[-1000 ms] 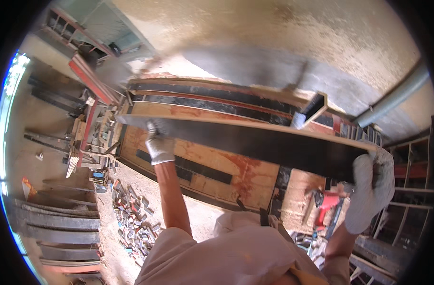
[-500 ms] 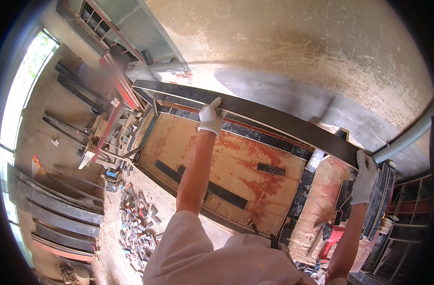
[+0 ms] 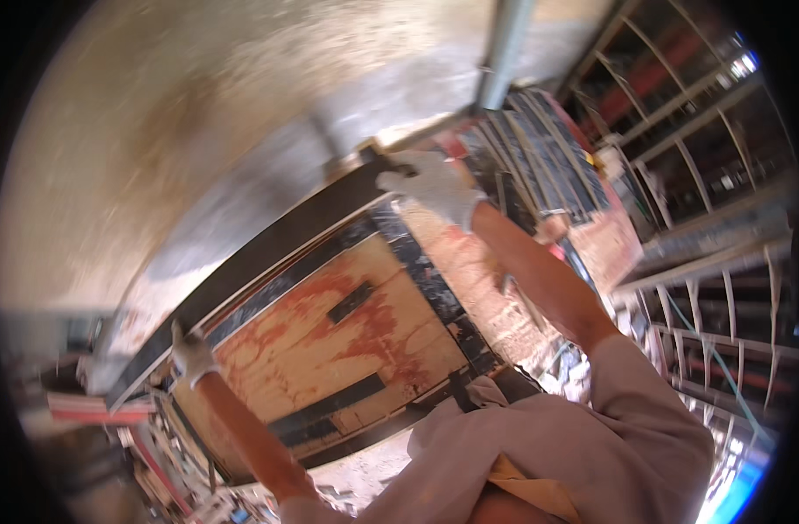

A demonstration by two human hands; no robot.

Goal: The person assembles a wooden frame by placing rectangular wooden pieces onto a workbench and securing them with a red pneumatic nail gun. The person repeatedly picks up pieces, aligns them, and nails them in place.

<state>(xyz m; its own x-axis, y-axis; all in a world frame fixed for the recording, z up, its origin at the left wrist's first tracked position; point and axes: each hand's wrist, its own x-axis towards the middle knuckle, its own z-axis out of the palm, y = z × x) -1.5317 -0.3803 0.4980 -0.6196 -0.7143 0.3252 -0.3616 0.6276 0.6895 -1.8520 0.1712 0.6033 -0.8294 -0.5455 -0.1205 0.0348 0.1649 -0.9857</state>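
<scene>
A long dark board [image 3: 277, 240] with a pale lower edge lies along the far side of a reddish-stained wooden panel [image 3: 312, 349]. My left hand [image 3: 192, 358], in a white knitted glove, grips its near edge toward the left end, thumb on top. At the right end my gloved right hand [image 3: 434, 185] is closed over the board's tip, its fingers partly blurred. On the panel lie a short dark strip [image 3: 350, 301] and a longer dark strip [image 3: 329, 410]. A mottled black strip [image 3: 424, 271] runs along the panel's right side.
Behind the board rises a plastered wall [image 3: 190, 157] with a grey pipe [image 3: 507, 52]. Stacked dark boards [image 3: 526, 153] stand at the right, beside metal racking [image 3: 679, 140]. Red beams [image 3: 102, 408] sit past the board's left end. Scrap pieces litter the floor around the panel.
My view has swung toward the right, so the board now slants up to the right in the picture. Both hands still hold it; the racking has come into fuller view.
</scene>
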